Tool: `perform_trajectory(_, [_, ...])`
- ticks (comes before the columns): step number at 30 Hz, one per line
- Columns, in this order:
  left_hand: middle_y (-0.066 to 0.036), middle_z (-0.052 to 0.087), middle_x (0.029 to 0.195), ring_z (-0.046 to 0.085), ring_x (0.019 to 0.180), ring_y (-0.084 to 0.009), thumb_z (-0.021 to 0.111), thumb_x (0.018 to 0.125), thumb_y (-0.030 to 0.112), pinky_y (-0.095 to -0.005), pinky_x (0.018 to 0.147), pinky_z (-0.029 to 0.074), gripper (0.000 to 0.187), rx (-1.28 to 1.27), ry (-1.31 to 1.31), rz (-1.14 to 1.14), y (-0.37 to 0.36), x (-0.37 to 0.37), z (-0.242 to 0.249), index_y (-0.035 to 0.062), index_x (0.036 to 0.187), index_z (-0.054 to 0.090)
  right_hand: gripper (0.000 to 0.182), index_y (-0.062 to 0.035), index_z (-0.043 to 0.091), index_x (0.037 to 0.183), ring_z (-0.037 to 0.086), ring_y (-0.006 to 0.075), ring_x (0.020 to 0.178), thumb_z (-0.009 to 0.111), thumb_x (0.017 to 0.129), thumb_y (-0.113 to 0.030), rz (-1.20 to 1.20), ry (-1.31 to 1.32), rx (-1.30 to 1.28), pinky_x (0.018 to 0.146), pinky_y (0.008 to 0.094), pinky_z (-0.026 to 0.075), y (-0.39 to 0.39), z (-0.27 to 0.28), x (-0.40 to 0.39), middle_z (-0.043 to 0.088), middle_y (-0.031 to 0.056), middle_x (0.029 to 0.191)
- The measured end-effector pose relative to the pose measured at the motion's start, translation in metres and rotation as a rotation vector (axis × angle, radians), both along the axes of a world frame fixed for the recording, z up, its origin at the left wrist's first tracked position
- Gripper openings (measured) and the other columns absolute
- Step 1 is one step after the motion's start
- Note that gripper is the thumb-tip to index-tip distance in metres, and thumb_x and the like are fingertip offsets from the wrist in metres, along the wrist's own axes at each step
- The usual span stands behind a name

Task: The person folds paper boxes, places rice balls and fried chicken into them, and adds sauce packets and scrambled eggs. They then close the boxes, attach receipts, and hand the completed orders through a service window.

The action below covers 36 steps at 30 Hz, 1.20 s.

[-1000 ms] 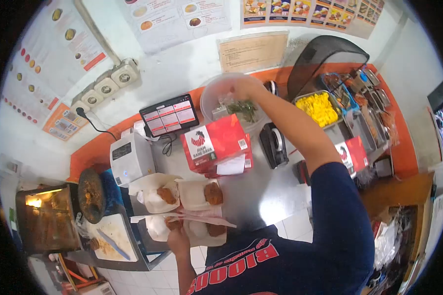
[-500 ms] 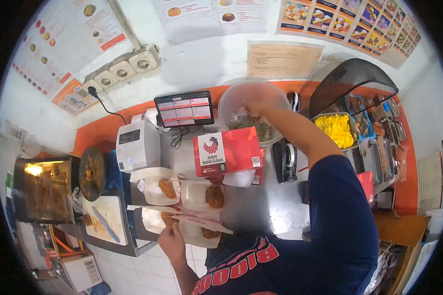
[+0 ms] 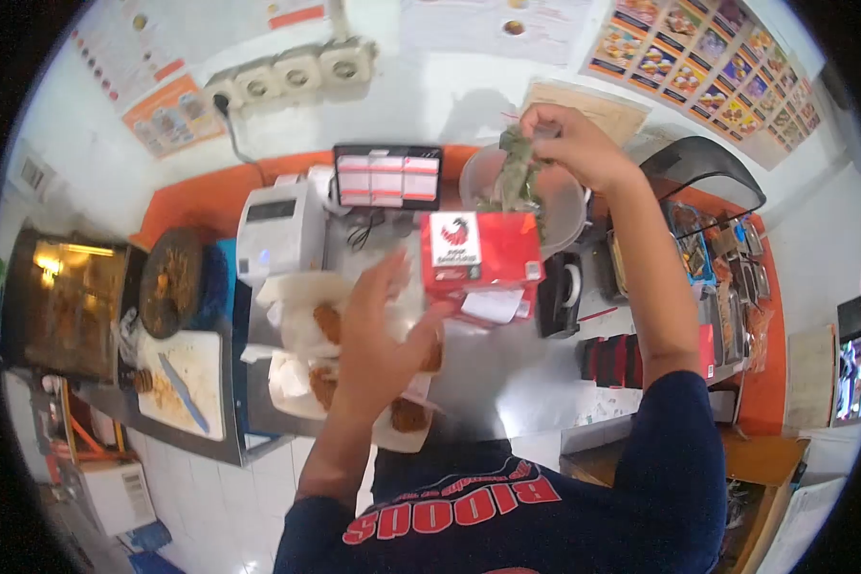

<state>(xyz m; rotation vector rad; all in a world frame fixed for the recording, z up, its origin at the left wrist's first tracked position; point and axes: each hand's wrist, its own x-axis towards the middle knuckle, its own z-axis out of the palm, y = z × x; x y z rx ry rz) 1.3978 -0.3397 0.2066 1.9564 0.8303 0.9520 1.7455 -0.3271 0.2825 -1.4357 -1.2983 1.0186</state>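
My right hand (image 3: 579, 143) pinches a small clear plastic packet with green contents (image 3: 518, 172), lifted over the rim of the round clear plastic tub (image 3: 569, 206). More of the same greenish packets seem to sit in the tub, partly hidden. My left hand (image 3: 383, 335) hovers with fingers spread, slightly blurred and holding nothing, above the open white food boxes (image 3: 292, 287). Brown fried pieces (image 3: 410, 414) lie in these boxes, some covered by my left hand and forearm. Just right of that hand stands a red printed carton (image 3: 493, 253) on the counter.
A tablet (image 3: 388, 177) and a white printer (image 3: 279, 234) stand at the back. A black tape dispenser (image 3: 559, 297) is right of the carton. Leftward are a cutting board (image 3: 167, 411) with a knife (image 3: 184, 390) and a lit display case (image 3: 67, 297).
My right hand has come up out of the tub with a packet. My left hand has left the fried piece in the near box and moved up and forward, opening. The view has shifted.
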Motion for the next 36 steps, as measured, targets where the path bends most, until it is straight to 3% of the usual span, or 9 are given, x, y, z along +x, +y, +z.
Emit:
perform_trajectory(3, [-0.015, 0.031, 0.163, 0.036, 0.148, -0.0315, 0.095, 0.066, 0.030, -0.0520, 0.112, 0.040, 0.119, 0.215, -0.059, -0.090, 0.002, -0.012, 0.007, 0.0080, 0.161, 0.025, 0.013, -0.0067, 0.060, 0.095, 0.060, 0.0062, 0.081, 0.065, 0.083, -0.003, 0.154, -0.308, 0.069, 0.069, 0.0216, 0.048, -0.028, -0.006, -0.098, 0.062, -0.0012, 0.088])
perform_trajectory(8, [-0.022, 0.055, 0.145, 0.053, 0.135, -0.0375, 0.068, 0.092, 0.011, -0.0429, 0.113, 0.039, 0.053, 0.023, -0.235, -0.136, -0.022, -0.124, -0.061, 0.0019, 0.142, 0.053, 0.014, -0.0043, 0.061, 0.099, 0.059, 0.0056, 0.078, 0.067, 0.086, -0.003, 0.173, 0.306, -0.088, 0.070, 0.0219, 0.049, -0.072, -0.094, -0.286, 0.063, -0.0027, 0.088])
perform_trajectory(15, [-0.012, 0.061, 0.138, 0.059, 0.127, -0.0208, 0.048, 0.108, 0.017, -0.0342, 0.106, 0.046, 0.034, -1.230, -0.625, 0.167, -0.023, -0.272, -0.194, 0.0017, 0.135, 0.060, 0.013, -0.0033, 0.063, 0.094, 0.061, 0.0098, 0.079, 0.066, 0.083, 0.003, -0.042, 0.412, -0.365, 0.073, 0.0258, 0.052, -0.108, -0.239, -0.405, 0.065, 0.0028, 0.087])
perform_trajectory(19, [-0.010, 0.062, 0.137, 0.059, 0.125, -0.0206, 0.048, 0.108, 0.020, -0.0332, 0.109, 0.044, 0.037, -1.173, -0.499, 0.155, 0.018, -0.277, -0.254, 0.0016, 0.138, 0.059, 0.014, -0.0044, 0.062, 0.097, 0.064, 0.0115, 0.084, 0.065, 0.087, 0.006, -0.287, 0.457, -0.344, 0.077, 0.0269, 0.055, -0.120, -0.257, -0.390, 0.065, 0.0035, 0.096])
perform_trajectory(21, [-0.010, 0.061, 0.140, 0.057, 0.127, -0.0209, 0.046, 0.109, 0.022, -0.0329, 0.112, 0.040, 0.041, -0.738, 0.053, 0.126, 0.039, -0.281, -0.267, 0.0028, 0.143, 0.056, 0.014, -0.0036, 0.062, 0.096, 0.064, 0.0114, 0.086, 0.066, 0.086, 0.006, -0.352, 0.398, -0.291, 0.076, 0.0269, 0.054, -0.123, -0.268, -0.378, 0.064, 0.0031, 0.093])
perform_trajectory(24, [-0.009, 0.060, 0.142, 0.053, 0.130, -0.0205, 0.049, 0.108, 0.023, -0.0331, 0.115, 0.035, 0.043, -0.440, 0.069, 0.057, 0.050, -0.284, -0.250, 0.0035, 0.145, 0.055, 0.013, -0.0022, 0.062, 0.097, 0.063, 0.0114, 0.089, 0.066, 0.088, 0.007, -0.417, 0.340, -0.233, 0.077, 0.0274, 0.053, -0.128, -0.271, -0.371, 0.064, 0.0027, 0.092])
perform_trajectory(28, [-0.010, 0.057, 0.144, 0.051, 0.131, -0.0188, 0.051, 0.106, 0.024, -0.0307, 0.116, 0.032, 0.045, -0.450, 0.137, 0.003, 0.064, -0.299, -0.253, 0.0034, 0.146, 0.055, 0.013, -0.0017, 0.061, 0.097, 0.065, 0.0121, 0.090, 0.065, 0.090, 0.007, -0.432, 0.230, -0.249, 0.080, 0.0275, 0.053, -0.135, -0.279, -0.372, 0.063, 0.0031, 0.094])
perform_trajectory(30, [-0.009, 0.061, 0.139, 0.055, 0.124, -0.0183, 0.054, 0.105, 0.026, -0.0311, 0.113, 0.036, 0.045, -0.947, -0.245, 0.047, 0.063, -0.299, -0.231, 0.0017, 0.142, 0.058, 0.013, -0.0016, 0.060, 0.097, 0.065, 0.0124, 0.090, 0.065, 0.090, 0.008, -0.434, 0.198, -0.290, 0.081, 0.0273, 0.053, -0.138, -0.278, -0.374, 0.063, 0.0032, 0.093])
perform_trajectory(36, [-0.009, 0.070, 0.122, 0.065, 0.109, -0.0175, 0.064, 0.099, 0.013, -0.0321, 0.098, 0.049, 0.030, -0.693, -0.027, 0.049, 0.079, -0.307, -0.212, -0.0020, 0.124, 0.068, 0.014, -0.0015, 0.060, 0.099, 0.066, 0.0125, 0.088, 0.064, 0.091, 0.008, -0.440, 0.152, -0.321, 0.081, 0.0283, 0.053, -0.146, -0.241, -0.365, 0.067, 0.0029, 0.089])
